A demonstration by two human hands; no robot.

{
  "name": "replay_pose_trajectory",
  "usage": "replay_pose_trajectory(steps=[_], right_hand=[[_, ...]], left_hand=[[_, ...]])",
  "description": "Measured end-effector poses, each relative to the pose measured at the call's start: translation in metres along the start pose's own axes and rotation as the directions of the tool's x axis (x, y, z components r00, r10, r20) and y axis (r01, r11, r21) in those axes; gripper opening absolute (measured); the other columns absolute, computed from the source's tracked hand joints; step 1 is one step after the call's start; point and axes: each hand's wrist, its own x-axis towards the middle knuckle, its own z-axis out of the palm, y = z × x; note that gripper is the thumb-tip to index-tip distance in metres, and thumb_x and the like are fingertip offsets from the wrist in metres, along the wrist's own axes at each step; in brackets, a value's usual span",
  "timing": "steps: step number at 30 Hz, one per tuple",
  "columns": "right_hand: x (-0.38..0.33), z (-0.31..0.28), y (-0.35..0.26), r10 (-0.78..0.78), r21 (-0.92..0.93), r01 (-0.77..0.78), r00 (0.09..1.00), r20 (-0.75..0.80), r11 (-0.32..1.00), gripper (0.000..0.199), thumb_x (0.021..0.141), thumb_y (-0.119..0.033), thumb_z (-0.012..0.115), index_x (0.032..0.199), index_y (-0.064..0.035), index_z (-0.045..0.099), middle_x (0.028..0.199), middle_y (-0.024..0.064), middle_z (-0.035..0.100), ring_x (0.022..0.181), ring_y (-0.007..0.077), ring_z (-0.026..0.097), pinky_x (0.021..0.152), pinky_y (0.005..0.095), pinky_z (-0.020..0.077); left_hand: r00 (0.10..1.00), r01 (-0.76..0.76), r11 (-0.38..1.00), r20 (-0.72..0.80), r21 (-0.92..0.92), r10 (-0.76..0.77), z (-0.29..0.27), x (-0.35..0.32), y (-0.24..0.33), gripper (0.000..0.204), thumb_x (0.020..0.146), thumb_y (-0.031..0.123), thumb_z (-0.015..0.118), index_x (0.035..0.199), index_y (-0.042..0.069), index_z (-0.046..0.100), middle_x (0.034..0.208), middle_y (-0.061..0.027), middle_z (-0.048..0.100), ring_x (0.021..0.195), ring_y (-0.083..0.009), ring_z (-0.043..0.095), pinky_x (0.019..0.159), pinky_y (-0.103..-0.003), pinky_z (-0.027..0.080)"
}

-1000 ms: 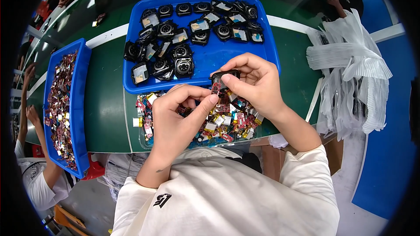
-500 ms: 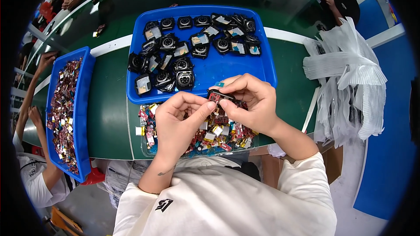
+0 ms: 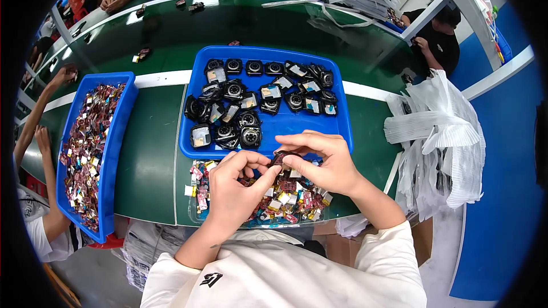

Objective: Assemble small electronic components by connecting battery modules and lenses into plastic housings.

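Between my two hands is a small black smartwatch case (image 3: 279,158) with a dark red circuit board partly showing. My left hand (image 3: 238,181) pinches its near left side with thumb and forefinger. The thumb of my right hand (image 3: 324,162) presses on the right side, its forefinger over the top; part of the case is hidden by these fingers. Just below lies a clear tray (image 3: 197,215) heaped with red circuit boards, silver-white battery cells and coloured bits. Beyond my hands, a blue tray (image 3: 297,131) holds several black watch cases, some face down with round sensor backs showing.
To the left, a long blue bin (image 3: 123,114) is full of similar boards and cells. Stacked white plastic sheets (image 3: 439,137) stand at the right edge of the green table (image 3: 151,165). A co-worker's arms (image 3: 40,120) reach in at far left; other people sit across the belt.
The view has tilted up, so the trays and hands sit lower in the picture. My right fingers have shifted over the case, and the blue-green tab beside them no longer shows.
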Motion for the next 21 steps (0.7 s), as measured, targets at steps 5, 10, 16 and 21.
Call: replay_pose_trajectory(steps=[5,10,16,21], right_hand=[[0.021,-0.016,-0.008,-0.031,0.05,0.026,0.994,0.104,0.998,0.065,0.078,0.009,0.063,0.138,0.0005,0.039,0.094,0.0107,0.068,0.087,0.0151,0.063,0.085,0.0289,0.0477],[0.026,-0.01,-0.024,-0.2,-0.081,0.223,0.954,0.224,0.971,0.066,0.076,0.005,0.066,0.136,0.0011,0.039,0.089,0.0083,0.07,0.086,0.0156,0.064,0.085,0.0301,0.0454],[0.057,-0.029,-0.006,-0.251,-0.088,0.267,0.955,0.16,0.96,0.025,0.077,0.005,0.066,0.102,0.0023,0.066,0.089,0.0105,0.069,0.08,0.0186,0.063,0.076,0.0299,0.0498],[0.127,-0.102,0.05,0.059,-0.015,-0.07,0.919,-0.389,0.997,0.018,0.082,-0.003,0.065,0.1,0.0001,0.068,0.09,0.006,0.068,0.078,0.0104,0.062,0.071,0.023,0.0479]], left_hand=[[0.998,-0.052,0.993,0.015,-0.107,0.054,-0.016,0.003,0.007,0.025,0.073,0.008,0.076,0.095,0.004,0.067,0.074,-0.0002,0.065,0.061,-0.0056,0.047,0.053,-0.021,0.036],[0.992,-0.122,0.971,-0.043,-0.207,0.116,-0.024,0.011,0.007,0.017,0.082,0.008,0.067,0.098,0.002,0.068,0.076,-0.001,0.06,0.06,-0.0069,0.044,0.054,-0.021,0.036],[0.992,-0.125,0.979,-0.036,-0.16,0.121,-0.032,0.011,0.003,0.014,0.081,0.007,0.067,0.094,0.003,0.069,0.079,-0.0024,0.061,0.061,-0.0069,0.047,0.054,-0.021,0.036],[0.998,-0.059,0.99,-0.015,-0.131,0.058,-0.041,-0.002,-0.001,0.012,0.079,0.006,0.067,0.091,0.004,0.07,0.077,-0.0025,0.063,0.062,-0.0079,0.049,0.055,-0.022,0.037]])
